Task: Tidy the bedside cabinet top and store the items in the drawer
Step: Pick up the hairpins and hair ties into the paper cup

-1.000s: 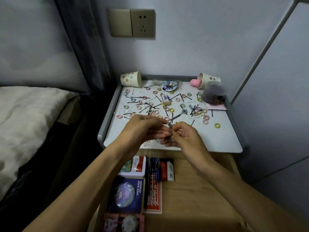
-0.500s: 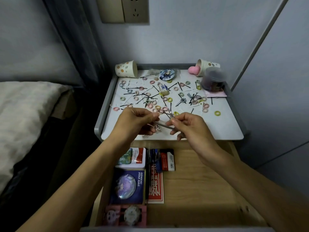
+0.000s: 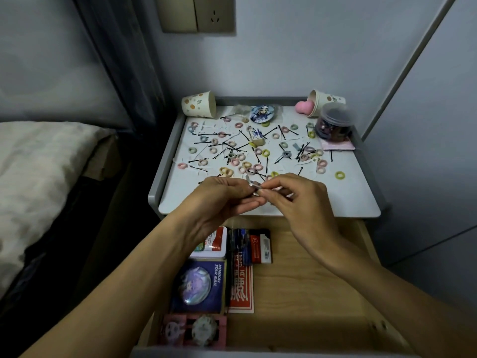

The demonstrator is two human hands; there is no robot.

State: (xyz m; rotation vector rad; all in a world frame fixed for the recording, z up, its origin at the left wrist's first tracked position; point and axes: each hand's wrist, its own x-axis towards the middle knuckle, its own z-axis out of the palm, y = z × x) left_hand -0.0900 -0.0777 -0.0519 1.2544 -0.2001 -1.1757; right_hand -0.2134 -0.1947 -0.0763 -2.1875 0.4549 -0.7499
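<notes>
Hands were held close together, fingertip to fingertip, in front of the person. The left hand (image 3: 222, 200) and the right hand (image 3: 302, 200) both pinched one small silver metal piece (image 3: 254, 187), up in the air between them. It looked like a folding clip or clipper, though it was too small to tell for certain.

Beyond the fingertips lay the white cabinet top (image 3: 348, 200), scattered with pastel hair ties (image 3: 340, 174) and black hairpins (image 3: 224, 151). Farther beyond the right hand stood a dark plastic jar (image 3: 335, 125). Beneath the wrists the wooden drawer (image 3: 309, 293) stood open, with cards (image 3: 241, 288) and a tin (image 3: 214, 241) under the left forearm and bare wood under the right.

The metal piece seemed light, stiff and smooth, so it was likely slippery and easy to drop among the clutter. A firm pinch across its flat sides, near the middle, would probably suit it best. The hair ties looked soft and springy, easy to gather in bunches. The hairpins were thin and would need picking up by fingertip or sweeping together.
</notes>
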